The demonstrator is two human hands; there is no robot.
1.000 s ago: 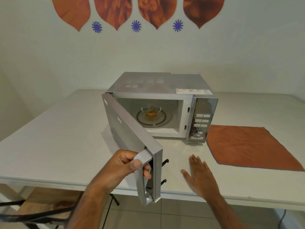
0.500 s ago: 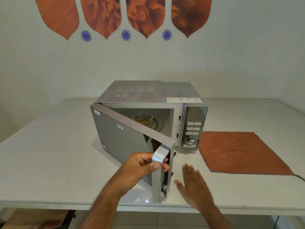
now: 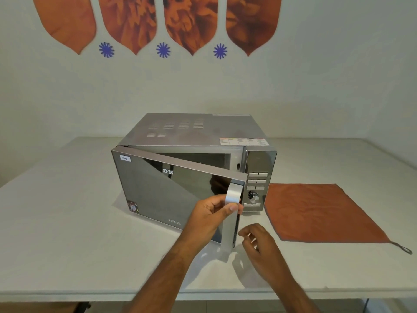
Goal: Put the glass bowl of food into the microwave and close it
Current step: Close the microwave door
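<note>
A silver microwave [image 3: 198, 129] stands on the white table [image 3: 56, 222]. Its mirrored door [image 3: 167, 190] is hinged on the left and stands narrowly ajar, a small gap left at the handle side. My left hand [image 3: 209, 213] grips the door's vertical silver handle [image 3: 232, 208] near its top. My right hand [image 3: 259, 247] hovers just above the table, right of the door's lower edge, fingers loosely curled and holding nothing. The door hides the cavity, so the glass bowl of food is out of sight.
An orange cloth [image 3: 320, 211] lies flat on the table right of the microwave, with a small loop at its near right corner. The microwave's control panel [image 3: 257, 186] with buttons and a dial faces me. Orange and blue decorations hang on the wall behind.
The door has swung from wide open to nearly shut, pushed by my left hand on the handle. The bowl inside has gone out of sight. My right hand lifted off the table and curled.
</note>
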